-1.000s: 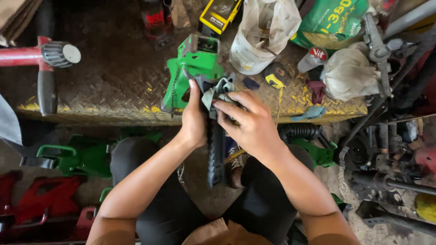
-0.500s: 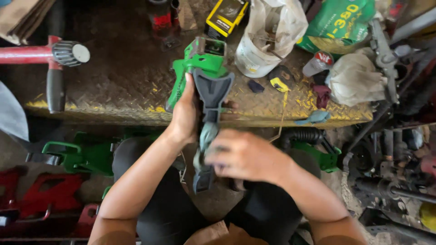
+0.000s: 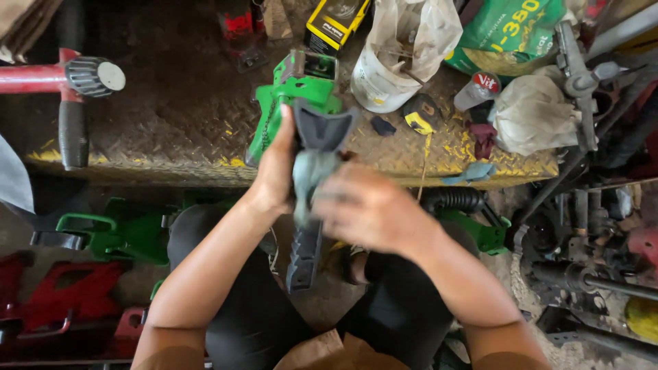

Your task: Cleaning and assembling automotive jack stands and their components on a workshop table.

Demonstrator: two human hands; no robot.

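My left hand grips the upper part of a dark grey toothed jack-stand post just below its saddle-shaped top. My right hand is closed on a grey rag and presses it against the post's middle. The post stands upright between my knees, in front of a green jack-stand frame that rests on the checker-plate bench.
On the bench lie a white bucket with a plastic bag, a yellow box, a green sack and a small can. A red tool with a black handle lies at left. Green and red stands sit on the floor.
My right hand has slid the rag down the post from its saddle top to its middle. The left hand has kept its grip near the top.
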